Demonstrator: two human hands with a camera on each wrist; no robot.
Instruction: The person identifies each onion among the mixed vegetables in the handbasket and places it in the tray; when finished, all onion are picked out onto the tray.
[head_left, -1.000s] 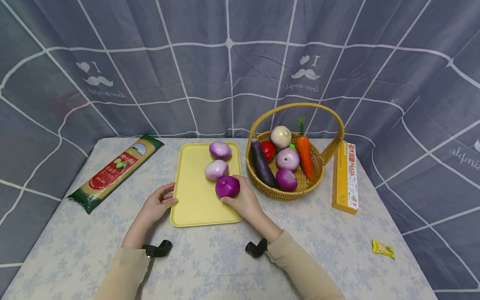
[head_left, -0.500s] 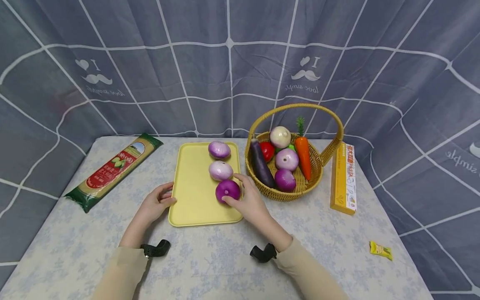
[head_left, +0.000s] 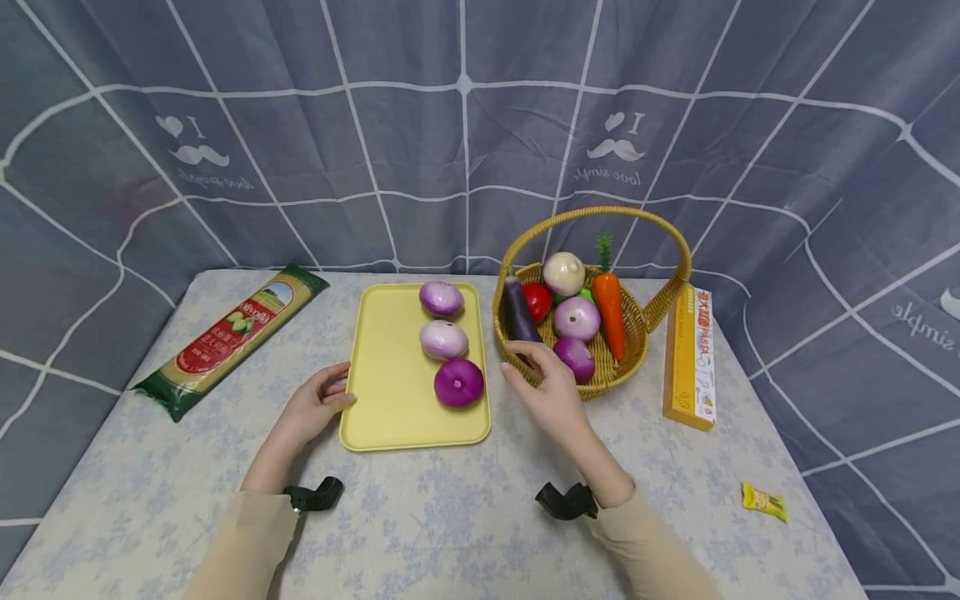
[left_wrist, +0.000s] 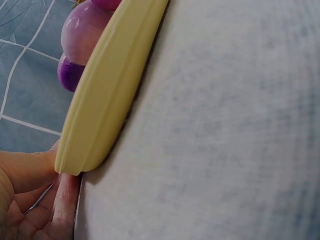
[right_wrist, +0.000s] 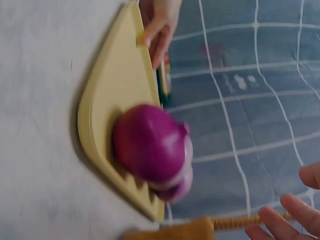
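1. Your left wrist view alone shows your left hand (left_wrist: 30, 200) pinching the yellow tray (left_wrist: 107, 90) at its edge.
2. Your right hand (head_left: 551, 392), fingers spread, holds nothing, between the tray and the basket (head_left: 637, 333).
3. The dark purple onion (head_left: 458, 382) sits on the tray's near right; the tray's long axis runs away from you.

This looks like a set-up play kitchen corner, not a real kitchen; a grey curtain (head_left: 465, 142) hangs behind the table (head_left: 450, 517); toy-like vegetables fill a basket (head_left: 637, 333) near the tabletop's back right edge; pasta packs (head_left: 232, 337) lie at its sides.
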